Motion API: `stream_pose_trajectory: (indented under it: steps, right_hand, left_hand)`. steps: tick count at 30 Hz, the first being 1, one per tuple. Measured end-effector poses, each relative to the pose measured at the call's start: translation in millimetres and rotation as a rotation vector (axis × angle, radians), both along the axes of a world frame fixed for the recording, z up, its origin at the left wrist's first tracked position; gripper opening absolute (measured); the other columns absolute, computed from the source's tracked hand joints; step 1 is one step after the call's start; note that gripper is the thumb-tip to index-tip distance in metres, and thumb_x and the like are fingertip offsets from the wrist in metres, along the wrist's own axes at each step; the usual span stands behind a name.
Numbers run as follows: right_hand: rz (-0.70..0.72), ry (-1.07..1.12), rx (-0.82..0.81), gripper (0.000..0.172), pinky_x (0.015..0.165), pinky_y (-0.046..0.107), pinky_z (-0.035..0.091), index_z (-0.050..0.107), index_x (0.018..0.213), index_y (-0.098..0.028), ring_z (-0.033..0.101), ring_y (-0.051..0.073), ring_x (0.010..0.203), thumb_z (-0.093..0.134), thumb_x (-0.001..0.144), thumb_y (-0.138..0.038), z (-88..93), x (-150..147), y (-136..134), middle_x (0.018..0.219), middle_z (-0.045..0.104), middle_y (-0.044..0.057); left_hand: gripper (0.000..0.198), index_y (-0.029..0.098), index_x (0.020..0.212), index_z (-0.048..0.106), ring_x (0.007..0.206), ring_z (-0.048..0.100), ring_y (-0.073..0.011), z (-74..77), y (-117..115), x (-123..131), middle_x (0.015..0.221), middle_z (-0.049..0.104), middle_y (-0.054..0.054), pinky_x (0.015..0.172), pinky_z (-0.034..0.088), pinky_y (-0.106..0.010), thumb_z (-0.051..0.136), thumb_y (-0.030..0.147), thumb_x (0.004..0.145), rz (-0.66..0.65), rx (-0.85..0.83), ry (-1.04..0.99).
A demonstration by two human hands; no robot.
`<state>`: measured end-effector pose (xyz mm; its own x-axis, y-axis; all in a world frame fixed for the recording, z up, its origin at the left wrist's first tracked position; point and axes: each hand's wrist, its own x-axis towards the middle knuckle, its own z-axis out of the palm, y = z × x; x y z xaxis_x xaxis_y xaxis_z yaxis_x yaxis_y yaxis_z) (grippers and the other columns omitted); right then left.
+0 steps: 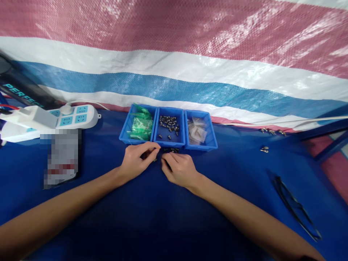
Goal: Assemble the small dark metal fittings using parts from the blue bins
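My left hand (138, 160) is closed in a pinch, thumb and forefinger meeting by the front edge of the middle blue bin (169, 143). Whatever its fingertips hold is too small or hidden to name. A small screw (155, 160) shows just below those fingertips. My right hand (179, 169) rests close by with fingers curled against the thumb; their contents are hidden. Several dark screws (173, 149) lie on the table between this hand and the bin. More screws (169, 122) fill the middle bin.
Green plastic packets (141, 125) fill the left bin, clear small bags (197, 131) the right one. A power strip (81, 117) and a phone (62, 157) lie left. Glasses (296, 206) and small metal parts (264, 149) are on the right. A striped sheet (174, 58) hangs behind.
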<state>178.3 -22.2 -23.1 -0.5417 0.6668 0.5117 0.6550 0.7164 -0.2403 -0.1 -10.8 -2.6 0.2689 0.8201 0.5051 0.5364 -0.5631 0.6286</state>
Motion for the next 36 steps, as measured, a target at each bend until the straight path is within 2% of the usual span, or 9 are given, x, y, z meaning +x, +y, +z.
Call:
stream_pose_trajectory:
  steps: [5, 12, 17, 24, 36]
  right_hand:
    - [0.07, 0.235, -0.011, 0.014, 0.065, 0.024, 0.049, 0.056, 0.097, -0.014, 0.062, 0.012, 0.068, 0.049, 0.085, -0.015, 1.3, 1.9, 0.9, 0.078, 0.067, 0.004]
    - [0.086, 0.37, -0.037, 0.01, 0.064, 0.024, 0.051, 0.056, 0.093, -0.017, 0.062, 0.012, 0.069, 0.051, 0.084, -0.015, 4.7, 3.3, 3.6, 0.081, 0.066, 0.004]
    - [0.089, 0.401, -0.025, 0.012, 0.066, 0.023, 0.052, 0.057, 0.094, -0.016, 0.064, 0.012, 0.073, 0.052, 0.084, -0.014, 6.6, 3.4, 4.2, 0.084, 0.067, 0.005]
    - [0.085, 0.379, -0.073, 0.013, 0.068, 0.025, 0.053, 0.058, 0.096, -0.016, 0.064, 0.013, 0.076, 0.05, 0.086, -0.016, 5.3, 4.2, 5.3, 0.088, 0.067, 0.007]
    - [0.052, 0.363, -0.158, 0.012, 0.063, 0.023, 0.05, 0.058, 0.094, -0.016, 0.061, 0.013, 0.074, 0.048, 0.086, -0.016, 7.6, 4.0, 7.2, 0.084, 0.064, 0.005]
  left_hand:
    - [0.009, 0.017, 0.09, 0.064, 0.054, 0.059, -0.0065, -0.2, 0.5, 0.5, 0.064, 0.066, 0.003, 0.054, 0.046, -0.015, 0.058, 0.02, 0.084, -0.03, -0.008, 0.025]
    - [0.01, 0.017, 0.087, 0.064, 0.05, 0.054, -0.0048, 0.7, 3.0, 1.0, 0.065, 0.064, 0.003, 0.052, 0.043, -0.015, 0.054, 0.019, 0.086, -0.127, -0.035, 0.098]
    - [0.011, 0.016, 0.09, 0.062, 0.051, 0.054, -0.0053, -1.9, 4.6, 0.5, 0.069, 0.065, 0.002, 0.053, 0.043, -0.015, 0.052, 0.018, 0.086, -0.185, -0.051, 0.157]
    - [0.013, 0.016, 0.088, 0.063, 0.049, 0.053, -0.0054, 0.1, 4.7, 2.2, 0.066, 0.064, 0.003, 0.051, 0.041, -0.015, 0.05, 0.019, 0.087, -0.18, -0.033, 0.195]
    - [0.012, 0.016, 0.089, 0.062, 0.05, 0.052, -0.0058, -1.1, 5.1, 1.1, 0.066, 0.062, 0.003, 0.053, 0.041, -0.016, 0.05, 0.02, 0.087, -0.178, -0.071, 0.21]
